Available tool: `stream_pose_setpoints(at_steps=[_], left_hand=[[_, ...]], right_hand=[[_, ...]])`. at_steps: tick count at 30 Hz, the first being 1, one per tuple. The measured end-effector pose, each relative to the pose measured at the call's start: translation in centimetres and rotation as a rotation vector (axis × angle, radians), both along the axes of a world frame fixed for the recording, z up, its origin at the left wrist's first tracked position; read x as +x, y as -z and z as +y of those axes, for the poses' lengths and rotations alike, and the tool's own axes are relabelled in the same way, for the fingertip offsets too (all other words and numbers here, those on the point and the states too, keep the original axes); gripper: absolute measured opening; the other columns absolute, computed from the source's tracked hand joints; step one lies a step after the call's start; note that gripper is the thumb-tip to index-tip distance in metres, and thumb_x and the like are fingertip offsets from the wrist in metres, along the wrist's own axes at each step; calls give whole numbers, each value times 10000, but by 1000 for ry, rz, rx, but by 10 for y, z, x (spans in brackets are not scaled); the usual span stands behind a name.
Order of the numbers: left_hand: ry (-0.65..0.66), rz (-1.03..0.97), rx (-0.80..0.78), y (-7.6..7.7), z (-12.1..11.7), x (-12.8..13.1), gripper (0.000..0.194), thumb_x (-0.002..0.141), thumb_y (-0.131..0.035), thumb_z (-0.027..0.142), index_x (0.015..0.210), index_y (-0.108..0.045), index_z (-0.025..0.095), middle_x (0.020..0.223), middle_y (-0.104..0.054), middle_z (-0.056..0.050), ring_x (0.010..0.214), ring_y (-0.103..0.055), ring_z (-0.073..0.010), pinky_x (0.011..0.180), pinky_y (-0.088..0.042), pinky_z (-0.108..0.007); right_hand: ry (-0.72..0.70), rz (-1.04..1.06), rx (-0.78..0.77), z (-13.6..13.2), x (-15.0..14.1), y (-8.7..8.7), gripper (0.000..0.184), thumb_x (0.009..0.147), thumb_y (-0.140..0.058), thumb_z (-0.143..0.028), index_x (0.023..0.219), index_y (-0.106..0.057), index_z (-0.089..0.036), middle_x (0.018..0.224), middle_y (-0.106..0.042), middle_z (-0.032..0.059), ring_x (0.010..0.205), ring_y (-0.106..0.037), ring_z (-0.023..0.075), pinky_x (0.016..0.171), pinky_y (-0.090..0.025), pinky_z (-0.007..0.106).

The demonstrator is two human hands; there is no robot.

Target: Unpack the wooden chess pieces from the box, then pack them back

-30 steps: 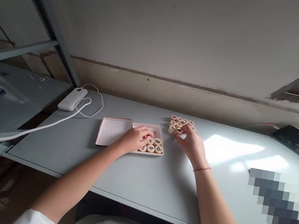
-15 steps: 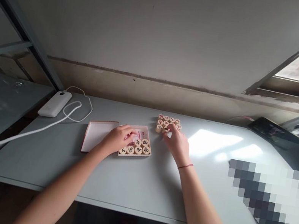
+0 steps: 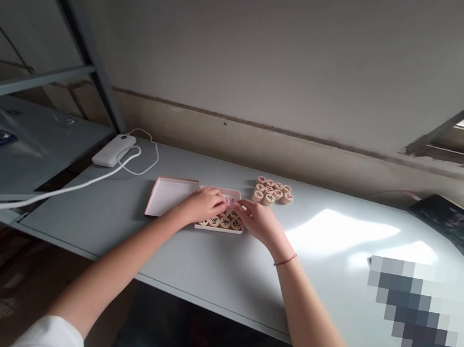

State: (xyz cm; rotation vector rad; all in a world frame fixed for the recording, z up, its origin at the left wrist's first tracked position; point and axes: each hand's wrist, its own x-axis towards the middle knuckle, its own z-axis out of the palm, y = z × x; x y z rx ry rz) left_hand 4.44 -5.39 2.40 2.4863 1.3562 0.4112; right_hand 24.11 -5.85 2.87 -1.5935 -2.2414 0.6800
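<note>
1. Pale grey tabletop (image 3: 196,275), smooth and hard, ran across the view; its straight near edge lay below the forearms.
2. Shallow box (image 3: 217,229) sat near the tabletop's middle, left of the bright patch. Thin, pale walls, probably card; likely to flex if squeezed.
3. Lettered discs (image 3: 225,222) lay in the box along its near wall, dark characters up. Others were hidden by fingers.
4. Right hand (image 3: 263,221), red cord at the wrist, was at the box's right far corner, thumb and finger drawn narrow. Could not tell whether a disc was pinched there.
5. Left hand (image 3: 205,203) arched over the box's left part, fingers curled; its grip, if any, was hidden.
6. Lid (image 3: 169,195) lay just beside the box's left edge, white inside, reddish rim.
7. Loose discs (image 3: 269,198) stood in close rows toward the tabletop's far edge: thick, pale, wood-like, mostly red characters. Judged light, rigid, sturdy, perhaps slightly slick; best taken across the rounded sides.
8. White power bank (image 3: 112,151), glossy, rounded, lay by the far left corner with its cable.
</note>
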Motion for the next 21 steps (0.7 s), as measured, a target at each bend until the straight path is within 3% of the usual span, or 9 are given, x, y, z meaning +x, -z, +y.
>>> stream_pose_setpoints(at_steps=[5,10,14,16,19,21], left_hand=[[-13,55,-51,-4,-6,8,320,956,-416,298,846,-695,186,938,-655,-64,945,-610,-202,873,-466,-306],[-22,46,-85,-4,-14,12,286,948,-394,251,849,-656,192,937,-667,-59,918,-611,-203,821,-470,-299],[-15,17,-105,-14,-16,8,240,934,-419,304,866,-624,200,930,-675,-46,878,-620,-199,765,-476,-286],[-30,-35,-104,-18,-13,5,213,918,-454,334,900,-626,208,986,-673,-41,904,-618,-197,781,-476,-284],[-151,-274,-167,-19,-4,4,263,901,-490,421,1000,-627,219,1024,-676,-34,873,-631,-191,776,-489,-293],[-191,-454,-244,-15,2,6,327,879,-521,484,1040,-623,218,1016,-688,-34,874,-645,-191,775,-501,-296]], right_hand=[[-33,-55,-22,-2,-7,6,407,950,-336,-444,670,-523,-216,594,-553,21,511,-412,147,499,-240,265],[-38,-15,-69,-2,-6,0,399,944,-365,-368,590,-453,-204,576,-539,27,508,-399,139,504,-243,275],[-38,19,-94,-2,-3,-6,410,932,-391,-346,559,-474,-198,538,-510,20,506,-390,135,510,-255,278],[-47,71,-50,-1,0,-7,356,917,-415,-319,622,-565,-188,595,-554,26,546,-430,137,526,-281,268],[-84,277,29,2,6,-9,211,873,-502,-314,932,-669,-200,779,-635,26,636,-509,133,576,-358,246],[-115,449,12,2,9,-8,288,849,-552,-346,1088,-642,-212,850,-652,24,675,-550,131,604,-412,242]])
